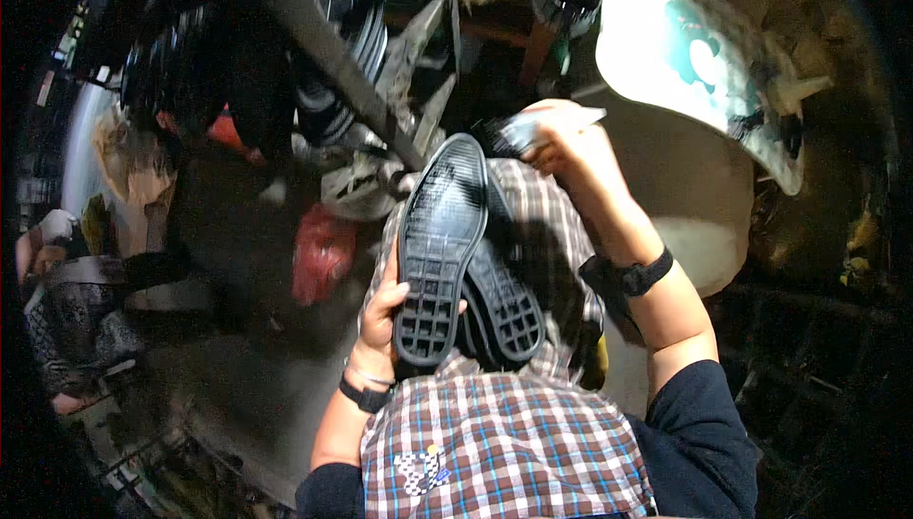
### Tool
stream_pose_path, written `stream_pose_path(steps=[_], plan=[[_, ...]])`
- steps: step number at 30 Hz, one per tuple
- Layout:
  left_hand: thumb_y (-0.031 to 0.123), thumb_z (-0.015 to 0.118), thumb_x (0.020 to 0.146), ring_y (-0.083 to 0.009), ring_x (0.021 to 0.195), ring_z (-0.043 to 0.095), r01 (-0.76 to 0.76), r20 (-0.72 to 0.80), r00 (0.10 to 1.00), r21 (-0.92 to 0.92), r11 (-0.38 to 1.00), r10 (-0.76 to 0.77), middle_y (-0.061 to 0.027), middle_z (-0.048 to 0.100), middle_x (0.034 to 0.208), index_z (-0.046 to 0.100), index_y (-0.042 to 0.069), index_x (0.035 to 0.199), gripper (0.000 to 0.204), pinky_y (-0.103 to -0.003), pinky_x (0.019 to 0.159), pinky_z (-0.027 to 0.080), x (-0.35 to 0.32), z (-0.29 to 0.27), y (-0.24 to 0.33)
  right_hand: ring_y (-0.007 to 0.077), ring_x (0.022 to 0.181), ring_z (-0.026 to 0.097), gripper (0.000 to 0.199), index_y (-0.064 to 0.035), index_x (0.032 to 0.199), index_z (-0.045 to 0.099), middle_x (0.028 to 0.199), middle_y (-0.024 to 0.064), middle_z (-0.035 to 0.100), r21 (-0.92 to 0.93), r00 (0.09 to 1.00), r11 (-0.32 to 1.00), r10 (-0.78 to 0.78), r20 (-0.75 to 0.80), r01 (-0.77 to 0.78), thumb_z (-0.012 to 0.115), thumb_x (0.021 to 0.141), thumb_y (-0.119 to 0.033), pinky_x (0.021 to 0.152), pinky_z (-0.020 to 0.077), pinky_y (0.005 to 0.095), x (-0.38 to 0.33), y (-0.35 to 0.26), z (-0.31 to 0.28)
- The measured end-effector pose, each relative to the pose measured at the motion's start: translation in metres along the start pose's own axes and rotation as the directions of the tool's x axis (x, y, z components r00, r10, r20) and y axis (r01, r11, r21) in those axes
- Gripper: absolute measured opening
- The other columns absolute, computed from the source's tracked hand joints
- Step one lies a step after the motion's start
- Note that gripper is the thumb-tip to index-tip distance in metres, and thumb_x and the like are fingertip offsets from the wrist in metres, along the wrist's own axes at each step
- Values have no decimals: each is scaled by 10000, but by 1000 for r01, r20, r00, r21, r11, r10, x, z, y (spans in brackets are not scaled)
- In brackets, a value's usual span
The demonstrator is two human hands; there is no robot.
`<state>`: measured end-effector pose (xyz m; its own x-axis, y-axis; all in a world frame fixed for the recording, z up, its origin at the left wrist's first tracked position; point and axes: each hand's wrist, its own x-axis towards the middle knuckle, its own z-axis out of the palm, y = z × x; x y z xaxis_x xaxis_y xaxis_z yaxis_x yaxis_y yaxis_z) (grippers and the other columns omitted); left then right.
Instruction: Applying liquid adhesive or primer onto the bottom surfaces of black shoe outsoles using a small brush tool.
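A black shoe sole (439, 234), with a grid of square hollows at its heel end, stands tilted over my lap. My left hand (382, 317) grips it by the lower left edge, thumb on the rim and a fingertip showing at the far side. More black soles (509, 302) lie beneath and to the right, on the checked cloth over my legs. Just beyond the sole's upper end, my right hand (563, 144) is closed around a brush (518, 131) with a pale handle and dark bristles. The bristles are blurred, and I cannot tell whether they touch the sole.
A white panel (656, 53) with a green patch leans at the upper right, above a large brownish rounded surface (680, 153). Dark metal bars (314, 44) slant across the upper left. A red plastic bag (323, 253) lies on the floor to the left. Another person's hand (29, 251) shows at the far left.
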<state>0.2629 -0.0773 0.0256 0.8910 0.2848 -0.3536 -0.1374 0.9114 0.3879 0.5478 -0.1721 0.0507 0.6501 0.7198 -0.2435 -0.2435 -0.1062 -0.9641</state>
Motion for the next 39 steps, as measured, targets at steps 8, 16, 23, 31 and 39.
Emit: stream_pose_path(steps=[8,16,23,31,39], plan=[[385,313,1008,-375,1238,507,63,64,997,-310,949,-45,-162,471,1403,393,154,1423,481,-660,958,427,7,0,-2,142,678,609,359,-37,886,718,733,55,667,-832,664,459,-731,-154,312,644,894,-388,650,477,267,114,-54,-106],[485,294,1001,-400,1279,458,72,-2,997,-278,958,-75,-136,414,1462,388,204,1445,534,-684,945,407,15,17,3,81,659,557,281,-36,911,689,711,-18,600,-890,760,357,-650,-17,285,661,901,-316,592,435,228,164,-57,-146],[513,240,1009,-357,1290,456,52,42,998,-199,979,-45,-131,409,1460,313,191,1488,582,-671,982,389,30,18,4,54,575,542,356,-24,1120,637,851,33,680,-198,930,909,-352,105,366,640,865,-273,490,417,179,24,-51,-21],[588,266,978,-383,1236,497,23,131,991,-194,981,3,-146,449,1426,351,207,1468,627,-621,964,438,29,27,0,87,845,591,214,-38,1094,625,940,15,662,53,976,981,-190,107,185,617,909,-146,765,484,257,-54,2,57],[599,247,976,-358,1199,536,-37,153,987,-82,996,49,-152,481,1394,348,188,1467,649,-548,914,510,25,24,-3,80,828,609,194,-46,1071,644,913,36,675,97,972,970,-227,52,222,624,907,-148,744,492,249,-46,-5,57]])
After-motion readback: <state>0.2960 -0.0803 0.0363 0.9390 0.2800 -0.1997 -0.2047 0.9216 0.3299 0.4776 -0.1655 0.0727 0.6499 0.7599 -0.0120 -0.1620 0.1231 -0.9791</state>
